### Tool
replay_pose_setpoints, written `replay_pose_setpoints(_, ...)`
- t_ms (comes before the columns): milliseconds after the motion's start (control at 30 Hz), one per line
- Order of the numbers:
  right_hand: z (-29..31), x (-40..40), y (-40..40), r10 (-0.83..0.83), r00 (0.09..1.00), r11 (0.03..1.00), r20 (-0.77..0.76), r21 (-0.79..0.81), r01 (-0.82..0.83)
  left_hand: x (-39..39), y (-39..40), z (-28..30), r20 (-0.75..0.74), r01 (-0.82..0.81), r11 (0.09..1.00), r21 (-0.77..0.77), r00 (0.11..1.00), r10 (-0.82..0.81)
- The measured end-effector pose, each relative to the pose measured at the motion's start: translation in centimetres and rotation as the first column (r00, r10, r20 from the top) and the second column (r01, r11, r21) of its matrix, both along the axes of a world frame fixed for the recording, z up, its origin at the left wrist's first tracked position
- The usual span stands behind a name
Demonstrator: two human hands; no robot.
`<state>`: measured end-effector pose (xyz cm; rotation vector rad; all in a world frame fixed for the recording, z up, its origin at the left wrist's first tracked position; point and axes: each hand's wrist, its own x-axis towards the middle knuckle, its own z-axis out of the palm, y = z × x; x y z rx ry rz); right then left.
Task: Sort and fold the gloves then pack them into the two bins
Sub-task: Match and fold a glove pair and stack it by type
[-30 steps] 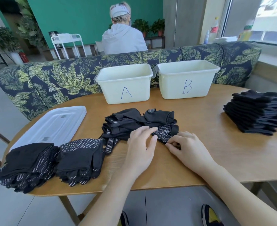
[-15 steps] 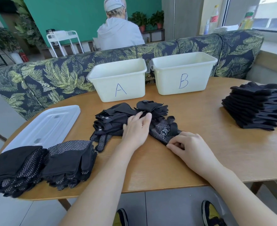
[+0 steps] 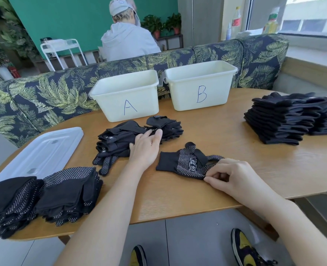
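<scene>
A loose heap of black gloves (image 3: 120,139) lies mid-table in front of bin A (image 3: 127,95); bin B (image 3: 199,84) stands to its right. Both white bins look empty from here. My left hand (image 3: 145,148) rests flat on the heap with fingers straight. A single dotted black glove (image 3: 185,162) lies apart from the heap, palm up. My right hand (image 3: 232,179) pinches that glove's near edge with curled fingers. Two folded stacks of dotted gloves (image 3: 68,192) sit at the near left edge. A tall stack of plain black gloves (image 3: 280,120) stands at the right.
A white bin lid (image 3: 41,152) lies on the left of the round wooden table (image 3: 197,192). A leaf-patterned sofa back (image 3: 43,96) curves behind the bins, and a person in a grey hoodie (image 3: 126,39) sits beyond it, facing away.
My right hand has drawn one dotted glove out of the heap toward the near right. My left hand has slid farther onto the heap, holding it in place.
</scene>
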<state>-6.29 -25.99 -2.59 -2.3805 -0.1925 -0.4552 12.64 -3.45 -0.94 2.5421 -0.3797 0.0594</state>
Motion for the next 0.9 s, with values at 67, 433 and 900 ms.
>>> replay_pose_setpoints(67, 0.2, -0.1, -0.8, -0.03, 0.999, 0.999, 0.012, -0.044, 0.03, -0.6, 0.3, -0.1, 0.058, -0.001, 0.998, -0.065, 0.998, 0.005)
replay_pose_setpoints(433, -0.2, -0.7, 2.5, -0.112, 0.97, 0.987, 0.216, -0.089, 0.134, -6.0, 2.1, -0.3, 0.162, 0.254, 0.96, -0.114, 0.959, -0.234)
replay_pose_setpoints(900, -1.4, -0.5, 4.4, -0.202, 0.961, 0.949, 0.187, -0.205, 0.239, -14.7, 4.8, -0.8, 0.29, 0.36, 0.932, -0.035, 0.897, -0.335)
